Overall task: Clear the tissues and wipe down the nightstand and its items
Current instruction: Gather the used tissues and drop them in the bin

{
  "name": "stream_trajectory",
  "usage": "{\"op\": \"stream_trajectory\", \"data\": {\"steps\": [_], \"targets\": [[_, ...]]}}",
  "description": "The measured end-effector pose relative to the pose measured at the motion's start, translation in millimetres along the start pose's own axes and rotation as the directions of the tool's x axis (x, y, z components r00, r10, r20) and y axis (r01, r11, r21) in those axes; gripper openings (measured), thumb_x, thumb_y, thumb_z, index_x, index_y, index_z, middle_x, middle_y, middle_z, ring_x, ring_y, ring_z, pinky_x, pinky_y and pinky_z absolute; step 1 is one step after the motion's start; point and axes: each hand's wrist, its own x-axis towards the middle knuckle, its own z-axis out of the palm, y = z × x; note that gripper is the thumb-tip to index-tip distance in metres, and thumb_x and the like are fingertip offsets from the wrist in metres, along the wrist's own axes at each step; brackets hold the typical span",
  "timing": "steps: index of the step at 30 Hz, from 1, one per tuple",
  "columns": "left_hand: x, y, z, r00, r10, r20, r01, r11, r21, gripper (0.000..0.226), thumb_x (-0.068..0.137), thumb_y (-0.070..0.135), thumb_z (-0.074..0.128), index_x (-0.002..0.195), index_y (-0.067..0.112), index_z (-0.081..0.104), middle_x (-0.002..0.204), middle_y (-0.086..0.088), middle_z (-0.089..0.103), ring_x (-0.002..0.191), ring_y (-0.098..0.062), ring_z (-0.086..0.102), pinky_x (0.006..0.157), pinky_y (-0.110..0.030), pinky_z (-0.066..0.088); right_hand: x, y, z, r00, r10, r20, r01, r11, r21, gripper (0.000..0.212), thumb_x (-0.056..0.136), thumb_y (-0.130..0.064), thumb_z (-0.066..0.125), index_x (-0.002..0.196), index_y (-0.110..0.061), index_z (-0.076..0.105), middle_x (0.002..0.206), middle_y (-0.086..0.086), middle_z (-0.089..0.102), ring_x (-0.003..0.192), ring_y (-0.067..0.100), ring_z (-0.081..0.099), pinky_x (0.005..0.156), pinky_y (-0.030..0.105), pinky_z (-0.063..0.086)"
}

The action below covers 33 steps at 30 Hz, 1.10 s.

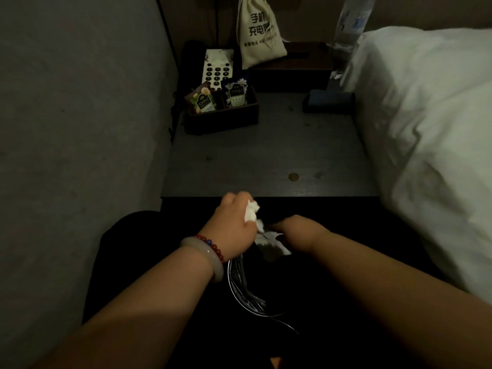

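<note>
There's the left hand (234,222), bangle and beads at the wrist, its grip closed tight round a crumpled white tissue (251,213), held just off the front edge of the dark grey nightstand worktop (266,155) and a little below its level. The right hand (298,230) sits just beside it, fingers curled down into the dark (round the liner's rim or a scrap of paper, I cannot tell which). Between and under the two hands, more wadded white tissues (269,245) lie in the mouth of the glossy black plastic bin liner (245,286). Here's the line that matters: that opening lies almost straight beneath the left grip, a shade toward the person and to the right, so a plain release looks enough. For the wiping to come, the worktop lies ahead and up, and the left hand is the nearer one.
</note>
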Motion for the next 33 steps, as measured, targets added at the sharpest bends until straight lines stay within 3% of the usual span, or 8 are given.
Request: {"op": "stream_trajectory", "data": {"steps": [3, 7, 11, 15, 18, 21, 28, 33], "targets": [[8.1, -10.6, 10.2, 0.968, -0.132, 0.215, 0.101, 0.984, 0.147, 0.037, 0.089, 0.019, 0.053, 0.124, 0.018, 0.043, 0.128, -0.008, 0.037, 0.110, -0.024, 0.049, 0.093, -0.027, 0.042, -9.9, 10.1, -6.1, 0.998, 0.052, -0.019, -0.052, 0.999, 0.017, 0.036, 0.095, -0.018, 0.047, 0.129, -0.016, 0.056, 0.127, 0.011, 0.058, 0.114, 0.027, 0.055, 0.095, 0.032, 0.045], [23.3, -14.6, 26.6, 0.910, -0.157, 0.383, 0.053, 0.962, 0.268, 0.042, 0.090, 0.025, 0.057, 0.128, 0.016, 0.043, 0.128, -0.010, 0.040, 0.110, -0.027, 0.052, 0.095, -0.029, 0.044, -28.8, 21.1, -14.2, 0.999, 0.037, -0.033, -0.034, 0.995, 0.090, 0.031, 0.095, -0.026, 0.050, 0.123, -0.022, 0.062, 0.122, 0.004, 0.062, 0.110, 0.021, 0.058, 0.093, 0.029, 0.046], [33.0, -20.0, 48.6, 0.841, -0.182, 0.509, -0.004, 0.940, 0.342, 0.036, 0.091, 0.026, 0.057, 0.123, 0.010, 0.051, 0.124, -0.012, 0.057, 0.108, -0.026, 0.058, 0.086, -0.026, 0.046, -40.1, 27.1, -19.2, 0.995, 0.033, -0.096, -0.015, 0.982, 0.186, 0.029, 0.094, -0.030, 0.053, 0.121, -0.026, 0.063, 0.121, -0.001, 0.064, 0.108, 0.017, 0.059, 0.095, 0.030, 0.045], [38.1, -21.9, 68.6, 0.817, -0.239, 0.525, 0.025, 0.923, 0.383, 0.052, 0.094, 0.028, 0.055, 0.139, 0.010, 0.037, 0.141, -0.004, 0.047, 0.125, -0.019, 0.048, 0.086, -0.016, 0.036, -39.0, 26.9, -17.4, 0.995, 0.034, -0.097, -0.013, 0.977, 0.212, 0.030, 0.094, -0.027, 0.053, 0.122, -0.027, 0.062, 0.123, -0.003, 0.064, 0.110, 0.015, 0.058, 0.096, 0.027, 0.044], [44.7, -20.9, 78.7, 0.811, -0.287, 0.509, 0.106, 0.929, 0.356, 0.055, 0.093, 0.030, 0.054, 0.142, 0.011, 0.035, 0.145, -0.008, 0.042, 0.129, -0.025, 0.044, 0.100, -0.026, 0.038, -36.3, 26.1, -16.4, 0.996, 0.042, -0.075, -0.026, 0.978, 0.206, 0.031, 0.094, -0.027, 0.052, 0.123, -0.029, 0.061, 0.123, -0.004, 0.063, 0.111, 0.014, 0.058, 0.096, 0.026, 0.044], [48.7, -21.5, 85.4, 0.791, -0.342, 0.508, 0.191, 0.926, 0.325, 0.057, 0.093, 0.031, 0.053, 0.143, 0.013, 0.034, 0.146, -0.010, 0.040, 0.130, -0.026, 0.043, 0.103, -0.029, 0.039, -36.3, 26.5, -16.2, 0.997, 0.048, -0.060, -0.035, 0.977, 0.212, 0.030, 0.095, -0.026, 0.052, 0.123, -0.028, 0.061, 0.123, -0.004, 0.063, 0.111, 0.013, 0.057, 0.096, 0.024, 0.043], [54.1, -30.7, 93.9, 0.754, -0.401, 0.520, 0.321, 0.916, 0.240, 0.096, 0.082, 0.043, 0.065, 0.151, 0.025, 0.001, 0.153, -0.011, 0.025, 0.136, -0.031, 0.034, 0.108, -0.038, 0.036, -34.1, 26.8, -15.8, 0.996, 0.039, -0.075, -0.022, 0.977, 0.211, 0.033, 0.094, -0.025, 0.052, 0.126, -0.028, 0.059, 0.124, -0.002, 0.062, 0.113, 0.016, 0.057, 0.097, 0.025, 0.043], [55.6, -31.9, 90.0, 0.790, -0.352, 0.502, 0.240, 0.931, 0.275, 0.072, 0.089, 0.044, 0.055, 0.149, 0.029, 0.018, 0.150, -0.012, 0.029, 0.134, -0.032, 0.035, 0.108, -0.040, 0.035, -38.0, 27.1, -17.7, 0.996, 0.035, -0.077, -0.018, 0.977, 0.214, 0.035, 0.094, -0.028, 0.052, 0.129, -0.029, 0.056, 0.127, -0.001, 0.060, 0.116, 0.017, 0.055, 0.098, 0.025, 0.041]]}}
